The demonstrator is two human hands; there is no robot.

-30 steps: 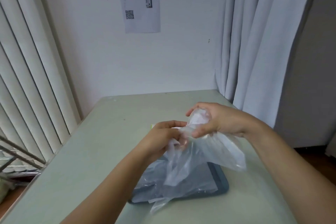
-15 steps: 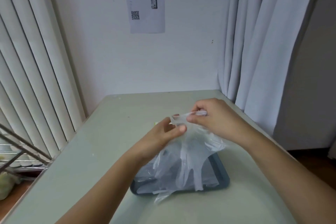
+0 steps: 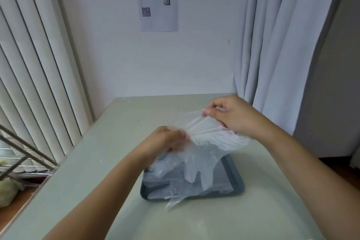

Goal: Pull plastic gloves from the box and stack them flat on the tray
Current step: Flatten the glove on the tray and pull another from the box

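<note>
A pale grey-green table [image 3: 93, 171] with a smooth, slightly glossy top runs away to the wall, with a few small pale specks scattered over its surface. One thing lies directly on it: a dark grey tray [image 3: 238, 181] with rounded corners, set near the front and a little right of the middle. Clear plastic gloves [image 3: 220, 182] lie on the tray, and a crumpled tip [image 3: 172, 203] of one spills over the tray's front rim onto the tabletop.

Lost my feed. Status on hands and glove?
Left hand, right hand pinch glove, stretched above tray. Piled gloves below, one overhanging front rim. Path clear.
</note>
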